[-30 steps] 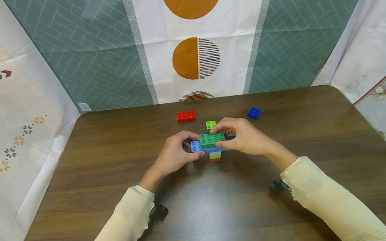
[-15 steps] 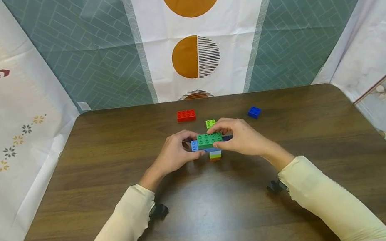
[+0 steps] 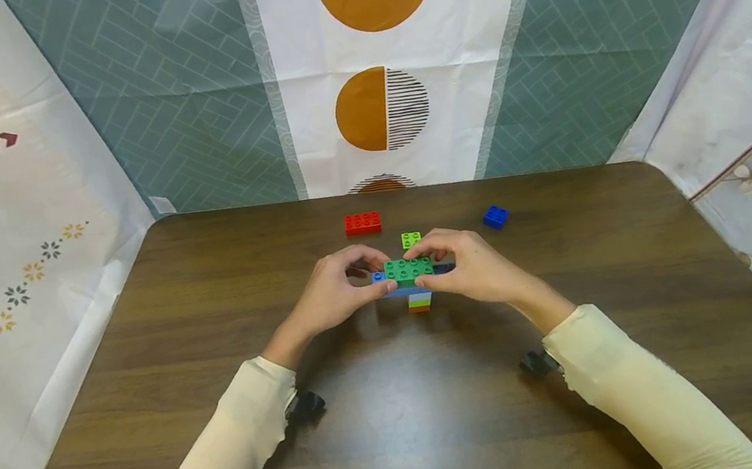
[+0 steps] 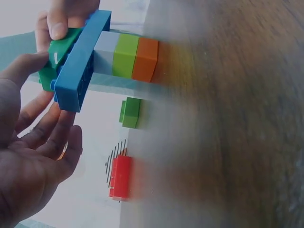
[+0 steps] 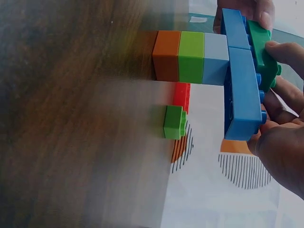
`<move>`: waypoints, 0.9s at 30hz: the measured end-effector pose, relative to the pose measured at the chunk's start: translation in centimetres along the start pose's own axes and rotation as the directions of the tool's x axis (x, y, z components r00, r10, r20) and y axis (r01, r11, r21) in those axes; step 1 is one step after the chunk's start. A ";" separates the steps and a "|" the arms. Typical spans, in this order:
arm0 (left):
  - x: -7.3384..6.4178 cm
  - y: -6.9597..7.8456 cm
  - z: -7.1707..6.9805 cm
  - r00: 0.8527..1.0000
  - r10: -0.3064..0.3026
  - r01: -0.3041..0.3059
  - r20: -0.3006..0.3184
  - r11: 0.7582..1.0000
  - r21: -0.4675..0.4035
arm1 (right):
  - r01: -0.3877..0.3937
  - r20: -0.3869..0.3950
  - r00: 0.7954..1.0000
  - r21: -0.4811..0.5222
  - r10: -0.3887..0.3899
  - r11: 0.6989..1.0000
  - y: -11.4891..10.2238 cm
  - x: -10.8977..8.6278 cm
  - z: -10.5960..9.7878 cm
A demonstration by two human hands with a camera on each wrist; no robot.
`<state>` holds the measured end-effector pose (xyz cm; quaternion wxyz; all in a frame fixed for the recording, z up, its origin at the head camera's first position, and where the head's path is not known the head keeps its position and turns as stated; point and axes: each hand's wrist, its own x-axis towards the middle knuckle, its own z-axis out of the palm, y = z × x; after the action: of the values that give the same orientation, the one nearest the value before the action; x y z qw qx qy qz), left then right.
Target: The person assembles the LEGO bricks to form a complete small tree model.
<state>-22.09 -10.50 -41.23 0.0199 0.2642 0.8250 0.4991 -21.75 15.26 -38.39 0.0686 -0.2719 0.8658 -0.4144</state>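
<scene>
A green eight-stud building brick point(image 3: 408, 271) lies over two blue bricks point(image 5: 244, 95) set end to end. Some of the blue studs show in the narrow space under it. Below the blue pair stands a column of a pale grey-blue brick point(image 4: 105, 52), a lime brick point(image 4: 125, 56) and an orange brick point(image 4: 145, 60) on the table. My right hand point(image 3: 464, 266) pinches the green brick near its right end, thumb in front and fingers behind. My left hand point(image 3: 344, 289) pinches its left end, thumb on the near side; its fingertips are partly hidden in the head view.
Behind the column sits a small lime-green brick point(image 3: 410, 240). A red eight-stud brick point(image 3: 363, 224) lies farther back to the left, a small dark blue brick point(image 3: 495, 216) to the right. A patterned cloth point(image 3: 312, 113) hangs behind the brown table point(image 3: 406, 426).
The green brick has shifted slightly left along the blue bricks with my right hand. My left hand's thumb has risen from the blue brick to the green brick's left end.
</scene>
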 end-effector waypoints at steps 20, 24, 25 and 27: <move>0.1 0.4 0.1 0.996 -0.090 0.091 0.018 0.994 -0.067 | -0.040 -0.007 0.999 0.019 0.040 0.999 1.3 -0.7 -0.4; 0.1 0.5 0.0 0.994 -0.108 0.109 0.023 0.991 -0.077 | -0.045 -0.017 0.999 0.016 0.045 0.999 1.1 -0.7 -0.3; 0.1 0.5 0.0 0.994 -0.109 0.111 0.025 0.991 -0.080 | -0.044 -0.021 0.999 0.016 0.044 0.999 1.1 -0.7 -0.3; 0.1 0.5 -0.1 0.994 -0.108 0.110 0.031 0.990 -0.085 | -0.032 -0.029 0.999 0.009 0.032 0.999 1.2 -0.7 -0.2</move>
<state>-22.00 -10.35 -40.75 0.0696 0.2241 0.8155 0.5290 -21.71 16.37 -39.19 0.0637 -0.2514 0.8692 -0.4210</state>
